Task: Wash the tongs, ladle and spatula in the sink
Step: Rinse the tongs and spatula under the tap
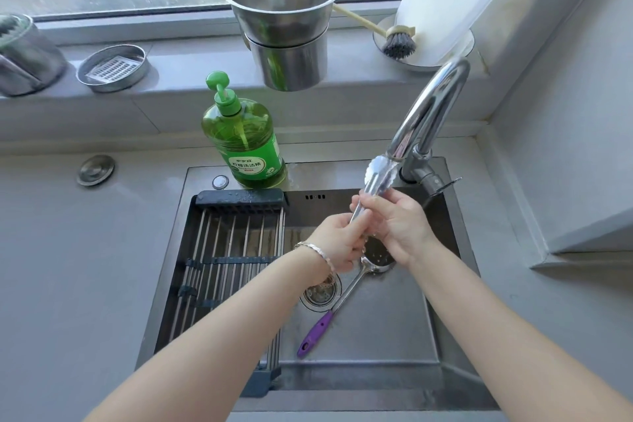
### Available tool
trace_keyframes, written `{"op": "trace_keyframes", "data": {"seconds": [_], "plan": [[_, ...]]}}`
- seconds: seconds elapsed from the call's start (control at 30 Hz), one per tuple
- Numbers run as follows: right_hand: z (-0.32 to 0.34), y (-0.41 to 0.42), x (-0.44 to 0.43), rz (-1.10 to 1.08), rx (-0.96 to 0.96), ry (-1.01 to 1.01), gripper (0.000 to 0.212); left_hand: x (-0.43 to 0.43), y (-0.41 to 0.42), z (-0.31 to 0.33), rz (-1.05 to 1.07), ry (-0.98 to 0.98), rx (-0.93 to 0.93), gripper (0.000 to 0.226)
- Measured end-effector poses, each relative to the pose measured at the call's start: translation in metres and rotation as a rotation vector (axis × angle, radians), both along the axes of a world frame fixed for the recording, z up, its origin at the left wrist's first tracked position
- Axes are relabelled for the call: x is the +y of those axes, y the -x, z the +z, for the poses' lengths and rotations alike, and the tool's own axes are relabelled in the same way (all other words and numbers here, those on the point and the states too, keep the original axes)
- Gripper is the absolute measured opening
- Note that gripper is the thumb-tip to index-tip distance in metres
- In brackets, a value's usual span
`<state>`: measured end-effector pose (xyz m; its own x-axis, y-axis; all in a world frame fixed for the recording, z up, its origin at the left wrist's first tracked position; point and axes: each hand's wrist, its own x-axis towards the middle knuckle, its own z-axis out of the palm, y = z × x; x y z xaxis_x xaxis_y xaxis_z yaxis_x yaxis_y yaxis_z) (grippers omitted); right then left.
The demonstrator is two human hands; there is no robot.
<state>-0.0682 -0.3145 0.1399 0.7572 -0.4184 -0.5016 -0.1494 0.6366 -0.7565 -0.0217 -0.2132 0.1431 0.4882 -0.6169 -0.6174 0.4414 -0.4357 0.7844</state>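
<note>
You hold the tongs [375,181] over the sink [394,325] with both hands, and their long axis is what counts: they slant from your left hand [337,240], curled round the handle end low and toward you, up and away to the scalloped tips just under the faucet [428,113] spout. Your right hand [394,219] wraps the middle of the arms, nearer the tips, so it is the hand better placed to rub along that line toward the spout. Whether water is running is hard to tell. Directly below your hands, the slotted spatula [373,255] lies on the sink floor, its purple handle pointing back toward you beside the drain [320,293]. No ladle is visible.
</note>
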Motion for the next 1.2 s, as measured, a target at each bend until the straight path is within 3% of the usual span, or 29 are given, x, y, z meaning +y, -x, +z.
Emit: {"op": "trace_keyframes", "data": {"seconds": [0.1, 0.13, 0.2, 0.33, 0.77, 0.93, 1.2], "plan": [[0.000, 0.006, 0.001, -0.040, 0.064, 0.124, 0.009, 0.003, 0.000, -0.003, -0.241, -0.358, -0.743, 0.041], [-0.001, 0.006, 0.002, -0.086, 0.073, 0.129, 0.008, 0.003, -0.001, -0.003, -0.298, -0.461, -0.897, 0.044], [-0.003, 0.007, 0.003, -0.194, 0.075, 0.091, 0.006, 0.002, 0.000, -0.002, -0.329, -0.460, -0.995, 0.041], [-0.008, 0.007, -0.006, -0.417, 0.069, -0.121, 0.007, 0.002, -0.006, -0.001, -0.284, -0.159, -0.853, 0.024], [-0.010, 0.012, -0.009, -0.461, -0.037, -0.406, 0.008, 0.008, -0.001, 0.001, 0.302, 0.125, -0.470, 0.003], [-0.018, 0.023, -0.015, -0.493, 0.021, -0.562, 0.013, -0.005, 0.008, -0.001, 0.310, 0.274, -0.322, 0.023], [-0.032, 0.033, -0.009, -0.544, 0.072, -0.793, 0.017, -0.026, 0.024, 0.002, 0.362, 0.292, -0.240, 0.020]]}}
